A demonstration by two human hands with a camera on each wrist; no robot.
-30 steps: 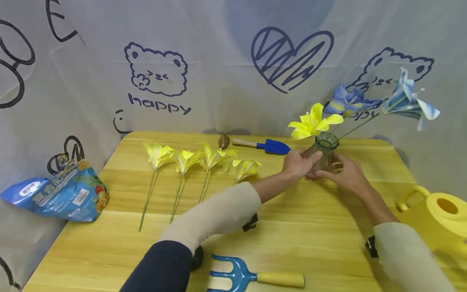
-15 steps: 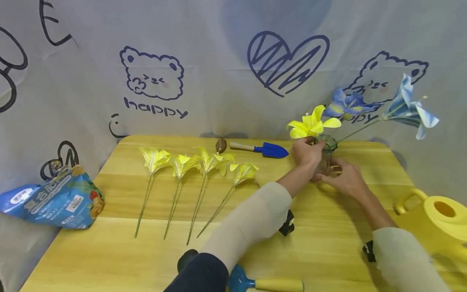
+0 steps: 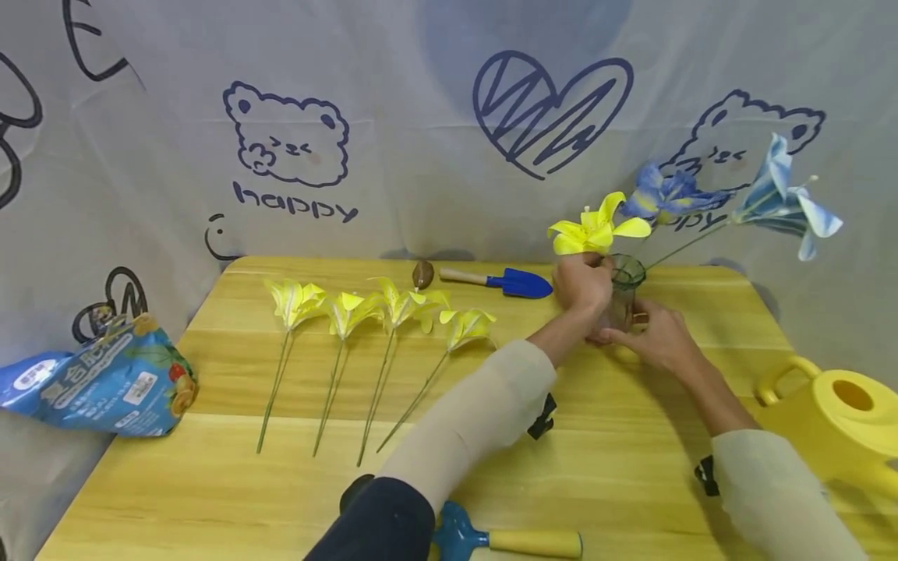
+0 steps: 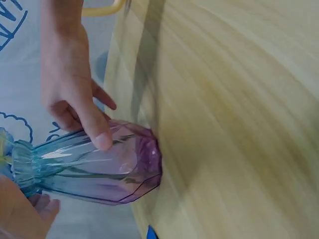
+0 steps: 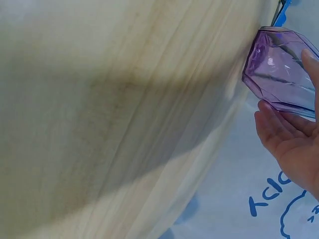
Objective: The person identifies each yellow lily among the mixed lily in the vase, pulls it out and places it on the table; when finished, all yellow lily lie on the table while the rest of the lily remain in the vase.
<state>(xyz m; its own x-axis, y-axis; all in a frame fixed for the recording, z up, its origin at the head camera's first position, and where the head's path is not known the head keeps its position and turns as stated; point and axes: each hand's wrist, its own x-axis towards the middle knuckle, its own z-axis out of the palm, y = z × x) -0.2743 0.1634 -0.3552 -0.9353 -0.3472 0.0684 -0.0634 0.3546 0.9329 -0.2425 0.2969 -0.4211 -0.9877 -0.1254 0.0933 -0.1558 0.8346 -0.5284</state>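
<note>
A faceted glass vase (image 3: 621,305), green at the neck and purple at the base, stands upright near the table's back right. It holds a yellow lily (image 3: 596,230), a blue-violet iris (image 3: 666,193) and a pale blue lily (image 3: 784,204). Just under the yellow bloom, beside the vase's rim, my left hand (image 3: 584,284) pinches the stem; the fingertips are mostly hidden. My right hand (image 3: 662,335) grips the vase's lower body, its thumb across the glass in the left wrist view. Stems show through the vase (image 4: 99,172).
Several yellow lilies (image 3: 344,315) lie in a row on the wooden table (image 3: 231,499). Behind them are a brown object (image 3: 423,274) and a blue trowel (image 3: 522,283). A hand fork (image 3: 533,543) lies in front, a yellow watering can (image 3: 828,413) right, a blue bag (image 3: 112,382) left.
My left hand has left the vase's side and risen to the yellow lily's stem. That bloom has shifted slightly left. My right hand has stayed on the vase.
</note>
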